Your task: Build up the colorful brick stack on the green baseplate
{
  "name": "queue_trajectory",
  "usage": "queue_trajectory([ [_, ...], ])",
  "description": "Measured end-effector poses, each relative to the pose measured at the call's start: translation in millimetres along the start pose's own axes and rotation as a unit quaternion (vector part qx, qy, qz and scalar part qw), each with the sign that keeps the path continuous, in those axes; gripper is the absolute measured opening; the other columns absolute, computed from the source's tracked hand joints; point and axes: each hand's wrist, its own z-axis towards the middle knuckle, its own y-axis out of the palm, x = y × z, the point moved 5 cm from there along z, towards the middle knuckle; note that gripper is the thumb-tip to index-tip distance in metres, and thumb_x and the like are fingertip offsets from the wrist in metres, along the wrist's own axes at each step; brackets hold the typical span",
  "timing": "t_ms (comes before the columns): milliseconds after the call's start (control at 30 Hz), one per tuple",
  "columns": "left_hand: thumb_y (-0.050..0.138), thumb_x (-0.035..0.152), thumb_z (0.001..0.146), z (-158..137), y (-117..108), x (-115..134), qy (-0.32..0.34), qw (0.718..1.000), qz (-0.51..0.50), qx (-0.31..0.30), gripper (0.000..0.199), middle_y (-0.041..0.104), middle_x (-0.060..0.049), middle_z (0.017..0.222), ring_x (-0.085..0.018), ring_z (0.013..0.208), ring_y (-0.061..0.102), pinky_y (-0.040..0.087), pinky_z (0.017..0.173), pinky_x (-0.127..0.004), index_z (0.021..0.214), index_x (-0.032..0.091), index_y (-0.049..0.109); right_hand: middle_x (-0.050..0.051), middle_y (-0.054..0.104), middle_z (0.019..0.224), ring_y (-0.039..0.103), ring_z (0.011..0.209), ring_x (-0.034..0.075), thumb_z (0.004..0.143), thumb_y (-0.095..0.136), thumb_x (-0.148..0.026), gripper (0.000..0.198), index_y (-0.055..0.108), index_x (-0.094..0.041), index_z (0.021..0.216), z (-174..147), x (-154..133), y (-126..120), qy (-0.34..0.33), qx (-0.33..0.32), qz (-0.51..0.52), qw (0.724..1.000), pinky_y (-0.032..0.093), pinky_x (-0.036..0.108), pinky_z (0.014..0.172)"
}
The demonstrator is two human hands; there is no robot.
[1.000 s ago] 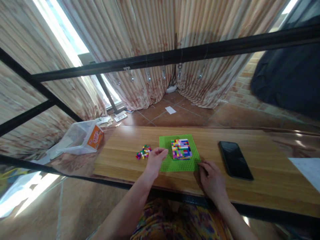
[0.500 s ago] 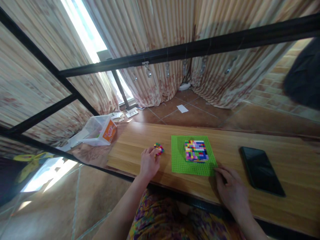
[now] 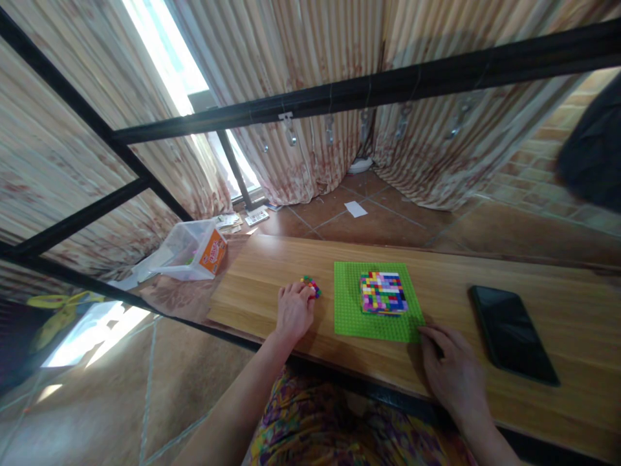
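Note:
My left hand (image 3: 295, 312) is over a small pile of colourful toy bricks (image 3: 311, 285) on the wooden table. Its fingers curl down onto the near side of the pile and cover part of it; whether a brick is between them is hidden. To the right lies a green studded baseplate (image 3: 345, 318) bearing a low, multicoloured block of bricks (image 3: 383, 292) built in layers. My right hand (image 3: 452, 364) rests at the baseplate's near right corner, thumb and forefinger closed on its edge.
A black phone (image 3: 514, 333) lies on the table (image 3: 272, 259) right of my right hand. Beyond the left end, a clear plastic box (image 3: 187, 255) with an orange label stands low down. A black metal bar (image 3: 339, 97) with clips crosses before the curtains (image 3: 310, 39).
My left fingers have curled further over the brick pile and cover more of it. The right hand stays at the baseplate's corner; the whole view has shifted slightly.

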Motion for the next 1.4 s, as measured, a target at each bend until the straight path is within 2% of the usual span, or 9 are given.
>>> queue_trajectory([
  [167, 0.053, 0.016, 0.087, 2.0, -5.6, 3.4, 0.013, 1.000, -0.016, 0.006, 0.013, 0.065, -0.006, 0.100, -0.023, 0.096, 0.056, 0.037, 0.087, -0.039, 0.084, 0.023, 0.064, 0.010, 0.067, 0.102, 0.063, 0.093, 0.024, 0.091, 0.048, -0.035, 0.027, 0.069, -0.019, 0.091, 0.8, -0.4, -0.2, 0.012, 0.002, -0.001, 1.000, 0.052, 0.040, 0.084],
  [267, 0.052, 0.016, 0.087, -0.4, -13.1, 13.3, 0.014, 0.996, -0.078, 0.027, 0.012, 0.066, -0.005, 0.094, -0.022, 0.093, 0.058, 0.040, 0.086, -0.037, 0.085, 0.022, 0.063, 0.010, 0.067, 0.101, 0.062, 0.093, 0.024, 0.091, 0.047, -0.034, 0.026, 0.069, -0.018, 0.091, 1.2, -0.9, -0.1, 0.011, 0.001, 0.003, 1.000, 0.052, 0.040, 0.085],
  [367, 0.052, 0.017, 0.087, -2.9, -15.8, 32.2, 0.025, 0.982, -0.185, 0.034, 0.012, 0.067, -0.004, 0.086, -0.020, 0.086, 0.060, 0.044, 0.082, -0.034, 0.085, 0.022, 0.063, 0.010, 0.066, 0.102, 0.062, 0.094, 0.023, 0.091, 0.047, -0.033, 0.025, 0.069, -0.019, 0.091, 1.4, -1.3, 0.0, 0.018, 0.000, 0.006, 1.000, 0.052, 0.040, 0.086],
  [467, 0.053, 0.017, 0.088, -4.1, -12.2, 55.5, 0.041, 0.959, -0.279, 0.030, 0.013, 0.069, -0.004, 0.087, -0.019, 0.085, 0.062, 0.046, 0.081, -0.032, 0.090, 0.022, 0.065, 0.009, 0.066, 0.103, 0.062, 0.095, 0.023, 0.091, 0.047, -0.032, 0.025, 0.069, -0.020, 0.092, 1.8, -2.8, -0.6, 0.024, 0.004, 0.014, 1.000, 0.052, 0.040, 0.086],
  [667, 0.057, 0.018, 0.087, -2.0, -0.3, 87.1, 0.048, 0.932, -0.358, 0.031, 0.016, 0.072, -0.004, 0.092, -0.020, 0.091, 0.064, 0.045, 0.086, -0.034, 0.092, 0.025, 0.070, 0.010, 0.066, 0.103, 0.062, 0.096, 0.023, 0.091, 0.047, -0.028, 0.023, 0.069, -0.019, 0.092, 3.3, -6.1, -1.9, 0.032, 0.000, 0.022, 0.999, 0.051, 0.041, 0.088],
  [900, 0.063, 0.024, 0.086, 1.5, 11.6, 87.4, 0.011, 0.924, -0.372, 0.088, 0.012, 0.070, -0.006, 0.096, -0.021, 0.097, 0.062, 0.045, 0.091, -0.037, 0.088, 0.024, 0.074, 0.009, 0.066, 0.101, 0.062, 0.093, 0.022, 0.091, 0.048, -0.026, 0.022, 0.068, -0.020, 0.091, 6.4, -10.4, -4.4, 0.028, -0.003, 0.022, 0.999, 0.052, 0.039, 0.086],
  [1100, 0.066, 0.024, 0.082, 1.6, 23.9, 88.0, -0.012, 0.889, -0.447, 0.098, 0.009, 0.065, -0.005, 0.093, -0.017, 0.089, 0.062, 0.049, 0.085, -0.033, 0.083, 0.024, 0.076, 0.010, 0.066, 0.102, 0.062, 0.094, 0.022, 0.091, 0.048, -0.028, 0.023, 0.069, -0.020, 0.092, 6.0, -9.9, -4.2, 0.034, -0.003, 0.022, 0.999, 0.052, 0.040, 0.087],
  [1333, 0.070, 0.019, 0.074, 7.4, 28.9, 88.4, -0.048, 0.849, -0.518, 0.097, 0.004, 0.064, -0.003, 0.088, -0.017, 0.087, 0.061, 0.047, 0.085, -0.031, 0.077, 0.021, 0.073, 0.010, 0.067, 0.100, 0.062, 0.093, 0.022, 0.091, 0.048, -0.027, 0.023, 0.069, -0.018, 0.091, 6.0, -9.3, -3.8, 0.029, 0.002, 0.019, 0.999, 0.052, 0.039, 0.086],
  [1400, 0.071, 0.017, 0.071, 8.9, 32.4, 87.8, -0.075, 0.832, -0.542, 0.091, 0.007, 0.065, -0.003, 0.085, -0.016, 0.084, 0.060, 0.047, 0.083, -0.030, 0.078, 0.019, 0.070, 0.010, 0.067, 0.100, 0.062, 0.093, 0.022, 0.091, 0.049, -0.026, 0.022, 0.069, -0.018, 0.090, 6.2, -9.6, -3.8, 0.029, 0.002, 0.015, 0.999, 0.052, 0.039, 0.086],
])
